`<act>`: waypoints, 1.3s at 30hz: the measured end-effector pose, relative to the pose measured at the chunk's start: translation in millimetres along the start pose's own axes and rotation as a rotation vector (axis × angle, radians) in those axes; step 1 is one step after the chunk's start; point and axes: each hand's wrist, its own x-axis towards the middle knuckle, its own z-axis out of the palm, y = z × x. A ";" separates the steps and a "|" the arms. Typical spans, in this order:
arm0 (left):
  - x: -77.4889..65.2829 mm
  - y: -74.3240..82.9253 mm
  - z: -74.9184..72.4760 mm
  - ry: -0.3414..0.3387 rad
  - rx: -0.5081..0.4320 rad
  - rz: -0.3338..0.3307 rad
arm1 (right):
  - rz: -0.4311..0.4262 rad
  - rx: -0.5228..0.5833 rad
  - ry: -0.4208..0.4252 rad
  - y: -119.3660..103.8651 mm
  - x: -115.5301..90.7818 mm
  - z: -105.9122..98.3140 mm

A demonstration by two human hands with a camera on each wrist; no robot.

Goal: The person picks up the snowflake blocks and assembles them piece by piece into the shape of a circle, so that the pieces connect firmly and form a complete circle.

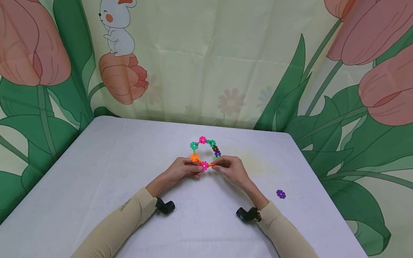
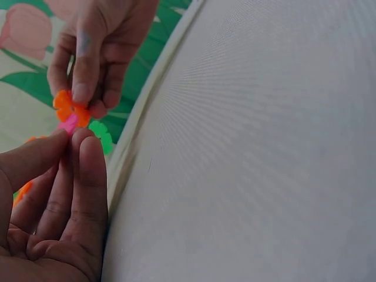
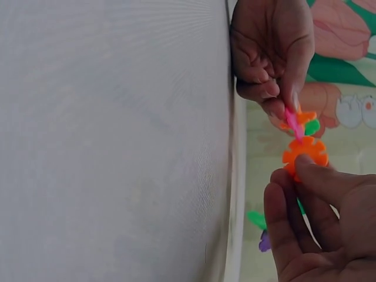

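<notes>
Between my two hands a ring of linked plastic snowflake discs (image 1: 202, 139) is held up over the table, in pink, green, brown, purple and orange. With thumb and fingers my left hand (image 1: 184, 168) pinches the pink disc (image 1: 204, 165) at the ring's near side. My right hand (image 1: 231, 169) pinches an orange disc (image 3: 305, 154) between thumb and fingers, right beside that pink one. In the right wrist view the pink disc's edge meets the orange disc's rim. A green disc (image 2: 101, 136) shows just behind the orange one in the left wrist view.
A loose purple disc (image 1: 281, 194) lies on the white-covered table (image 1: 129, 215), to the right of my right forearm. Behind the table hangs a curtain (image 1: 206, 64) printed with tulips and a rabbit. Each wrist wears a black camera (image 1: 166, 206).
</notes>
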 end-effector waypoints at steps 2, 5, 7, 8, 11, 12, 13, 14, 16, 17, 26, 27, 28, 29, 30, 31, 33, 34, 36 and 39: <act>0.1 0.0 -0.1 0.001 -0.002 0.000 | 0.005 -0.011 0.010 -0.7 0.6 1.0; 0.4 -0.4 -0.7 0.000 -0.010 0.000 | 0.003 -0.027 0.019 -2.0 1.0 2.3; 0.4 -0.8 -1.1 -0.001 -0.011 0.005 | -0.005 -0.030 0.020 -3.2 1.1 3.0; 0.4 -1.0 -1.4 -0.001 -0.012 0.005 | -0.008 -0.031 0.021 -3.7 1.1 3.2; 0.3 -1.2 -1.6 -0.001 -0.009 0.007 | -0.013 -0.034 0.024 -4.5 1.4 3.9; 0.2 -1.1 -1.7 0.000 -0.007 0.007 | -0.011 -0.036 0.026 -4.5 1.5 4.2; 0.2 -1.3 -1.9 -0.002 -0.003 0.009 | -0.008 -0.036 0.028 -4.4 1.6 4.5; 0.1 -1.1 -2.0 -0.001 -0.004 0.006 | -0.006 -0.035 0.029 -4.2 1.7 4.7; 0.2 -1.2 -2.1 -0.004 -0.001 0.009 | -0.008 -0.031 0.027 -4.1 1.6 5.2; 0.3 -1.2 -2.2 -0.004 -0.001 0.010 | -0.009 -0.027 0.026 -4.0 1.6 5.4; 0.2 -3.0 -0.9 -0.002 -0.026 0.019 | -0.012 -0.060 0.041 -4.8 0.5 6.5; 0.4 -3.1 -0.8 -0.001 -0.024 0.017 | -0.008 -0.068 0.042 -5.1 0.3 6.6; 0.7 -3.1 -0.7 0.000 -0.022 0.015 | -0.003 -0.075 0.043 -5.7 0.0 6.6; 0.6 -2.9 -0.7 0.001 -0.022 0.013 | 0.003 -0.081 0.043 -6.4 -0.4 6.6; 0.7 -2.7 -0.8 0.001 -0.022 0.009 | 0.007 -0.089 0.043 -6.7 -0.7 6.5; 0.7 -2.5 -0.8 0.002 -0.023 0.007 | 0.009 -0.092 0.043 -6.8 -1.0 6.2; 0.6 -2.0 -0.8 0.005 -0.027 0.006 | 0.012 -0.093 0.040 -7.1 -2.2 4.8; 0.2 -1.9 -0.9 0.005 -0.029 0.007 | 0.014 -0.092 0.041 -6.8 -3.2 3.5; -0.1 -1.9 -1.1 0.007 -0.035 0.007 | 0.014 -0.087 0.040 -4.8 -5.2 0.1; -0.1 -2.1 -1.5 0.011 -0.037 0.008 | 0.034 -0.096 0.045 -1.3 -9.4 -7.7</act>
